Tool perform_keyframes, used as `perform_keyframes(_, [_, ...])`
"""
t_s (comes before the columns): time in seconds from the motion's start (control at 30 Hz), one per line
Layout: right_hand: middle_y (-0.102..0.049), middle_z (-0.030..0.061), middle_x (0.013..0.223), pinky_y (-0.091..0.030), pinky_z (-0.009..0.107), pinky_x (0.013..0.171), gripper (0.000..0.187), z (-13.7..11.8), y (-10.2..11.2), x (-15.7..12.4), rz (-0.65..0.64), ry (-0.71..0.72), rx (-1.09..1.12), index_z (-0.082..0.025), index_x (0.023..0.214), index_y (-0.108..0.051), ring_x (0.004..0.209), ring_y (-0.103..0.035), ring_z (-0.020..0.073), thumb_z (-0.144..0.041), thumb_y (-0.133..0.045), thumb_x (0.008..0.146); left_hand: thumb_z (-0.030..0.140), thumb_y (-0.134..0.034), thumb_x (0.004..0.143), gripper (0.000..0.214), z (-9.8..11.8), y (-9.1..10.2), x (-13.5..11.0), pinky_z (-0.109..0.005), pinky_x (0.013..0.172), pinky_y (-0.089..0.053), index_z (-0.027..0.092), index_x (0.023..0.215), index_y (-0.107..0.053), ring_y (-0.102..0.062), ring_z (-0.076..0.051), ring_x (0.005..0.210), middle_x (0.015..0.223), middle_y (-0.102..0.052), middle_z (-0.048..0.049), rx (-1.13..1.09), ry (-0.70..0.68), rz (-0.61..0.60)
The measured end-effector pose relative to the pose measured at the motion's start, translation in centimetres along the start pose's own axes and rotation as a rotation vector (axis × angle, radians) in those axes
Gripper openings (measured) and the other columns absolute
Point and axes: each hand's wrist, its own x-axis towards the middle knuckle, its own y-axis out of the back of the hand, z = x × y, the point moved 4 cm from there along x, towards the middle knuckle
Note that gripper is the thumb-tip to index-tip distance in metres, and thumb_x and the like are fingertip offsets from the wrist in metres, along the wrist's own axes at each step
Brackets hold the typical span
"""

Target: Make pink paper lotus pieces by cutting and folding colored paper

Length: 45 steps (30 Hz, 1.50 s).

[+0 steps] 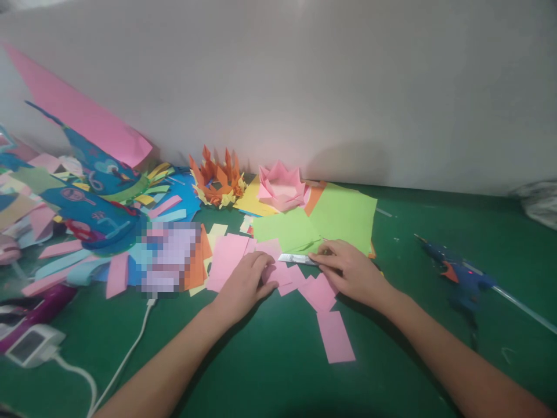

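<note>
left hand (244, 285) on pink slips (285, 274), right hand (353, 273) — tool (294, 258)

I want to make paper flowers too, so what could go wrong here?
1. The silver cutter under the right hand points at the left hand holding the pink paper; a slip might nick fingers.
2. The glue gun lying on the right may be hot; a reaching arm could brush it.
</note>
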Motion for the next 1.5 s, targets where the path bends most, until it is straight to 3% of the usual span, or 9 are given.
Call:
perform_keyframes(0.3, [-0.06, 0.0089, 0.083, -0.045, 0.037, 0.066, 0.029, 0.0, 0.4, 0.1, -0.003, 0.018, 0.008, -0.02, 0.104, -0.068, 0.077, -0.053, 0.0204, -0.014, -0.045, 0.088, 0.02, -0.06, 0.082, 0.03, 0.1, 0.0, -0.1, -0.037, 0.083, -0.045, 0.02, 0.108, -0.045, -0.051, -0.021, 0.094, 0.101, -0.055, -0.0071, -0.001, -0.049, 0.013])
perform_keyframes(0.53, [-0.059, 0.0084, 0.085, -0.046, 0.034, 0.068, 0.03, -0.7, 0.7, 0.1, -0.13, 0.086, 0.096, -0.023, 0.105, -0.068, 0.081, -0.053, 0.0199, -0.013, -0.045, 0.088, 0.018, -0.051, 0.087, 0.004, 0.9, 0.1, 0.3, -0.031, 0.081, -0.046, 0.018, 0.09, -0.054, -0.051, -0.018, 0.093, 0.1, -0.051, -0.0073, 0.004, -0.117, -0.046])
perform_keyframes(0.77, [-0.057, 0.0076, 0.085, -0.042, 0.032, 0.067, 0.037, -1.3, 0.9, 0.1, -0.232, 0.126, 0.076, -0.025, 0.106, -0.068, 0.081, -0.05, 0.0189, -0.007, -0.044, 0.086, 0.016, -0.032, 0.095, 0.025, 0.7, 0.6, 0.4, -0.035, 0.087, -0.046, 0.017, 0.093, -0.057, -0.054, -0.018, 0.095, 0.1, -0.06, -0.0085, -0.015, -0.13, -0.074])
perform_keyframes(1.27, [-0.049, 0.0061, 0.082, -0.037, 0.029, 0.064, 0.031, -0.8, 1.6, -0.2, -0.364, 0.149, 0.084, -0.025, 0.105, -0.067, 0.077, -0.045, 0.0175, -0.014, -0.042, 0.092, 0.011, -0.039, 0.091, 0.025, 0.1, 1.1, 0.6, -0.033, 0.087, -0.048, 0.018, 0.096, -0.062, -0.059, -0.018, 0.098, 0.107, -0.064, -0.0082, -0.081, -0.135, -0.082])
perform_keyframes(1.5, [-0.049, 0.0051, 0.078, -0.034, 0.028, 0.063, 0.035, -1.7, 1.1, 0.2, -0.282, 0.193, 0.02, -0.026, 0.106, -0.067, 0.073, -0.041, 0.0163, -0.009, -0.04, 0.09, 0.012, -0.039, 0.091, 0.025, 0.2, 1.2, 0.8, -0.033, 0.085, -0.049, 0.018, 0.094, -0.063, -0.06, -0.018, 0.096, 0.105, -0.064, -0.0086, -0.099, -0.126, -0.092])
